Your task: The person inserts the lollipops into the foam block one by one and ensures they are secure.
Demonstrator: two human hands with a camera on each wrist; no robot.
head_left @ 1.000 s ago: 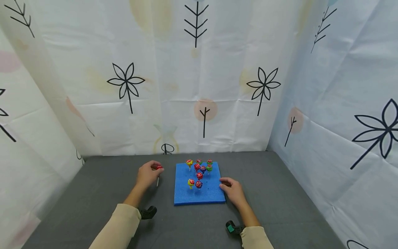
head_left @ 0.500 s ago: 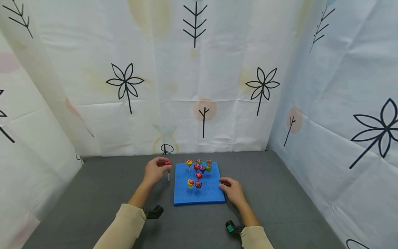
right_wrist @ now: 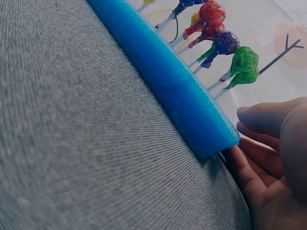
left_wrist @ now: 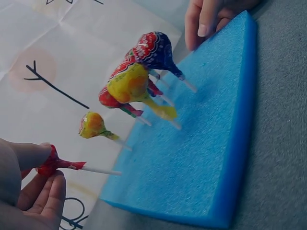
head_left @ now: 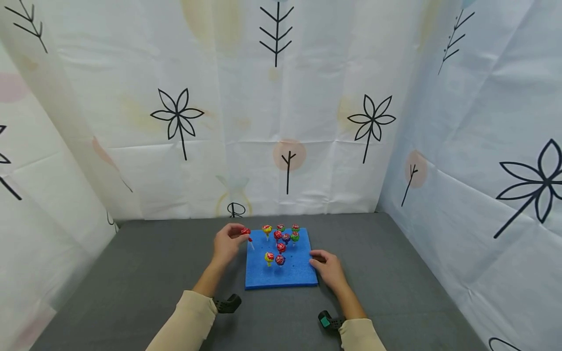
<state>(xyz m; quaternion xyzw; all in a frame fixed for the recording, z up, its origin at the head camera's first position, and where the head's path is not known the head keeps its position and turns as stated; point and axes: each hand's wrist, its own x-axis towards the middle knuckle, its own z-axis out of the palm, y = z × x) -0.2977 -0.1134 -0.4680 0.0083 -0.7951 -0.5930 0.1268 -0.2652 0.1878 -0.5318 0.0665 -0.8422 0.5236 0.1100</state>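
My left hand (head_left: 227,243) pinches a red-wrapped lollipop (left_wrist: 48,160) by its candy head. The white stick slants down to the right, its tip over the left part of a blue foam board (head_left: 259,278); whether it touches the foam, I cannot tell. Several wrapped lollipops stand upright in the board, among them a yellow one (left_wrist: 128,84), a dark blue and red one (left_wrist: 154,50) and a green one (right_wrist: 245,64). At the board's right edge rests my right hand (head_left: 329,267), fingers against the side and thumb apart from it, holding no lollipop.
The board lies on a grey cloth-covered table (head_left: 153,263). White curtains with black plant drawings (head_left: 246,161) hang behind and at both sides. A dark wrist device (head_left: 228,304) sits at the left cuff, another (head_left: 329,320) at the right.
My left hand has carried the red lollipop rightward from over the grey table to the board's left side, and its stick now slants. The right hand has stayed put.
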